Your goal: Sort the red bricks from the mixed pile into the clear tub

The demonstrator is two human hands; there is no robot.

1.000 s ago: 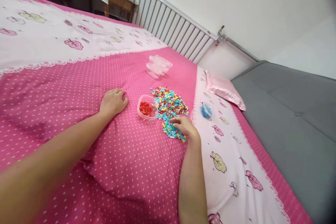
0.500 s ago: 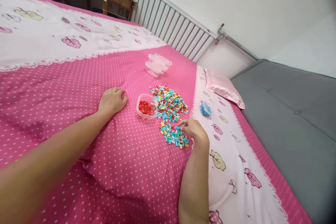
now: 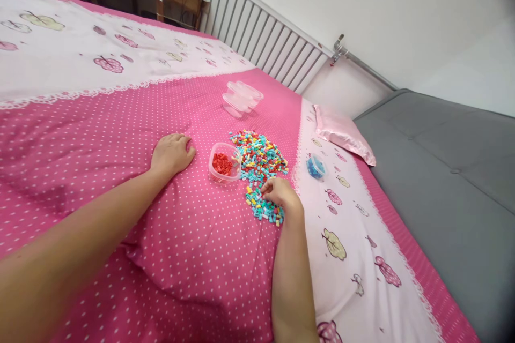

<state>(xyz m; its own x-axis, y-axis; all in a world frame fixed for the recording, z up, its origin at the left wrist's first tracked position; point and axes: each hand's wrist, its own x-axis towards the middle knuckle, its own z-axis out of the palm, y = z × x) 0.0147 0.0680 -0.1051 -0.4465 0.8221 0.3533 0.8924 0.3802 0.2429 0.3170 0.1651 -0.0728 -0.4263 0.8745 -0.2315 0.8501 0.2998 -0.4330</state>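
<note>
My left hand [image 3: 173, 151] lies flat on the pink dotted bedspread, open, with nothing in it. To its right stands a clear plastic tub [image 3: 211, 170] holding small red bricks [image 3: 222, 164]. My right hand [image 3: 279, 193] is over the nearer part of a spread of small mixed-colour building bricks [image 3: 261, 155], its fingers bent down and pinched together. Whatever is between those fingertips is too small to make out. Turquoise, yellow, red and white pieces lie around and under the right hand, and it covers some of them.
Several empty clear tubs [image 3: 241, 97] lie farther back on the bed. A small container of blue pieces [image 3: 316, 167] sits at the right, near a pink pillow [image 3: 344, 134]. Beyond are a grey headboard [image 3: 450, 171] and a metal railing [image 3: 265, 27].
My right hand has moved left across the nearer bricks, and its fingers have drawn together. My left hand and the tub of red bricks stay where they were.
</note>
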